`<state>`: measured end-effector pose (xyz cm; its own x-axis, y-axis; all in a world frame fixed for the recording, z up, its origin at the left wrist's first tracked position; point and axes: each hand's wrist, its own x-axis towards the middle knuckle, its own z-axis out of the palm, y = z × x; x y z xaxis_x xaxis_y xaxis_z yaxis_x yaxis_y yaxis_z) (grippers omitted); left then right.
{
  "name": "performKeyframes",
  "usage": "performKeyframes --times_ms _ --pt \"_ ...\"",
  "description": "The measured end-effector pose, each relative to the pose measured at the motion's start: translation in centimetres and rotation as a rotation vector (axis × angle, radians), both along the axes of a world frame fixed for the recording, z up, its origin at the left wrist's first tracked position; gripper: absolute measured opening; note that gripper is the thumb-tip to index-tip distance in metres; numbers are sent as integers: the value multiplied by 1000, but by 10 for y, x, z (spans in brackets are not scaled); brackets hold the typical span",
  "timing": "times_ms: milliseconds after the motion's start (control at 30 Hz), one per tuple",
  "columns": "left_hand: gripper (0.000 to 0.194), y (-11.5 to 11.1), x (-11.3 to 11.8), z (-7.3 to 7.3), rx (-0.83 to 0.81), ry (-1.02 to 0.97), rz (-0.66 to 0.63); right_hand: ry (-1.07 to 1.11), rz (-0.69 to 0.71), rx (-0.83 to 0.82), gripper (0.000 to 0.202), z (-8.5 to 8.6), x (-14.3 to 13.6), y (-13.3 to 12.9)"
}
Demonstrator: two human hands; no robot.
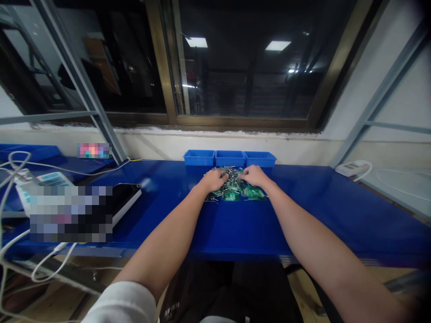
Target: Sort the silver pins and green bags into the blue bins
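A loose pile of small parts [232,190], mixing thin silvery pin-like pieces with green and dark bits, lies spread on the blue table. At the pile's left side rests my left hand [213,179], its thumb slightly apart from the curled fingers; no held piece shows. My right hand [255,175] reaches into the pile's upper right, with thumb and fingertips close together. Whatever is between those fingertips is too small to make out. Just behind the pile stand three blue bins side by side: a left bin [199,157], a middle bin [230,158] and a right bin [259,159].
A white-edged device [129,199], partly blurred, lies on the table [235,233] to the left, with white cables [63,260] around it. A white power strip [352,168] sits at the right rear. Grey metal posts [107,134] rise at both sides before the window.
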<state>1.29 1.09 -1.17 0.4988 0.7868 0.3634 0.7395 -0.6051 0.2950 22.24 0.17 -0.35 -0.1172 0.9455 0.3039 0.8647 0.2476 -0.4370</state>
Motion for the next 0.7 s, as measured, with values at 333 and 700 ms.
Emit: performKeyframes --times_ms 333,700 --pt "37 -2 1 1 20 -5 -9 -161 -44 -29 27 -3 -8 3" --pt "38 1 1 0 85 -41 17 -179 -58 11 20 1 -16 -4"
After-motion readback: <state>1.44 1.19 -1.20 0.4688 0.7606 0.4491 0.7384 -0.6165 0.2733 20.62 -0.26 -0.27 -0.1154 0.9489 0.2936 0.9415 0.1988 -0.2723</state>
